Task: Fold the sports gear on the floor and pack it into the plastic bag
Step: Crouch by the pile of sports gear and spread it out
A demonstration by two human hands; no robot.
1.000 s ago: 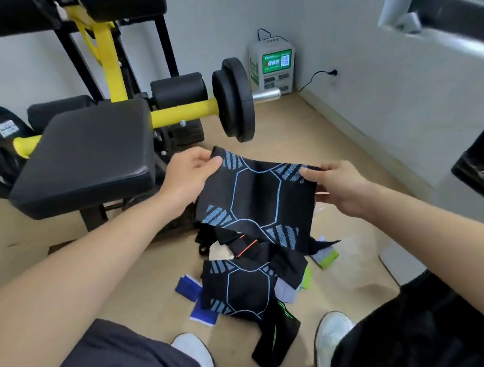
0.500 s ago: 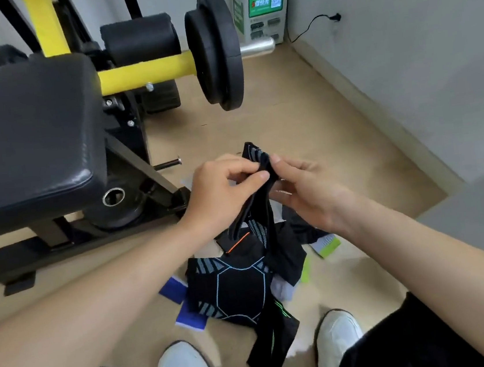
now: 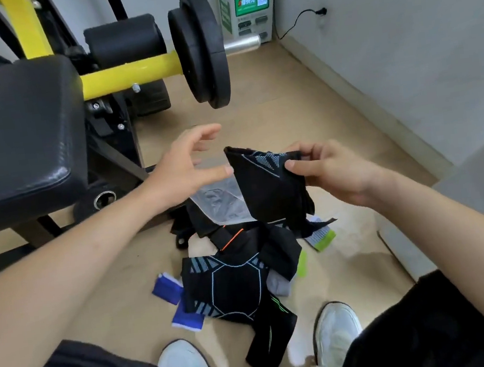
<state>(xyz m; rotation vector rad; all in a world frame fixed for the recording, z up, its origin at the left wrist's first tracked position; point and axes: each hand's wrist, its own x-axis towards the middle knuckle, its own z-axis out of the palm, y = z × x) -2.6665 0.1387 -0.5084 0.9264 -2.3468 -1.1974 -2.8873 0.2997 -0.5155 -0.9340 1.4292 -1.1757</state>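
My right hand (image 3: 328, 170) pinches a folded black knee sleeve (image 3: 268, 186) with pale blue pattern and holds it above the floor. My left hand (image 3: 186, 165) hovers just left of it, fingers spread, holding nothing. A clear plastic bag (image 3: 218, 199) lies on the floor under and between my hands. Below it is a pile of gear: a second black patterned sleeve (image 3: 231, 288), a black strap with an orange line (image 3: 235, 238), a black and green sleeve (image 3: 270, 340), blue wristbands (image 3: 168, 288) and a grey and green band (image 3: 321, 237).
A black padded bench (image 3: 15, 136) with a yellow bar (image 3: 129, 75) and black weight plates (image 3: 201, 49) stands at the left and back. A white and green charging box (image 3: 246, 4) is against the far wall. My white shoes (image 3: 337, 338) flank the pile.
My hands were together folding the sleeve; my left hand has let go and opened to the left. My right hand now holds the folded sleeve alone, and the plastic bag shows beneath.
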